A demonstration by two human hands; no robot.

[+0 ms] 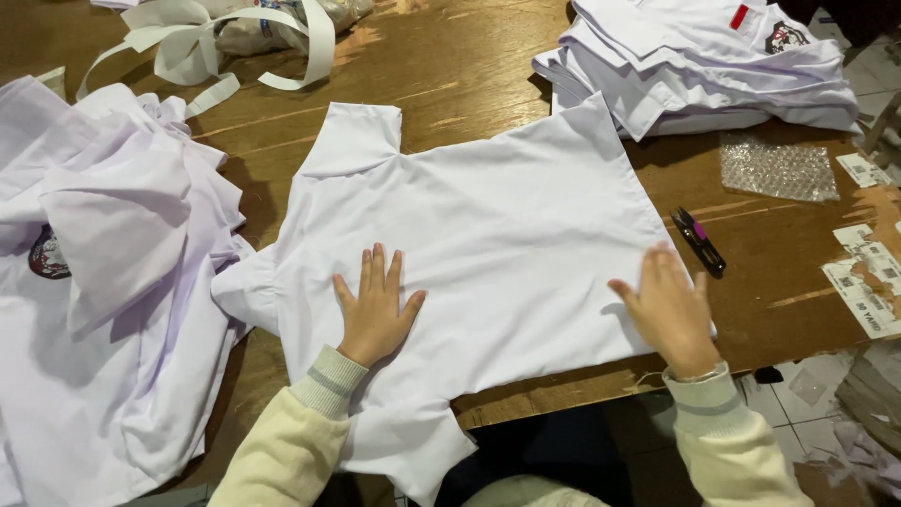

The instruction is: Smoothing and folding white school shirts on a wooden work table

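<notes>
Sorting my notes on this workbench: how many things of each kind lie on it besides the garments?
Thread snips: 1
Bubble-wrap piece: 1
White strip bundle: 1
Paper label sheets: too overlapped to count, so left out
Total: 3

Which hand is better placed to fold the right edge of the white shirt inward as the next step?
Probably the right hand: it already rests on the right edge of the white shirt, fingers at the border. The left hand lies flat mid-shirt, suited to pinning the cloth.
</notes>
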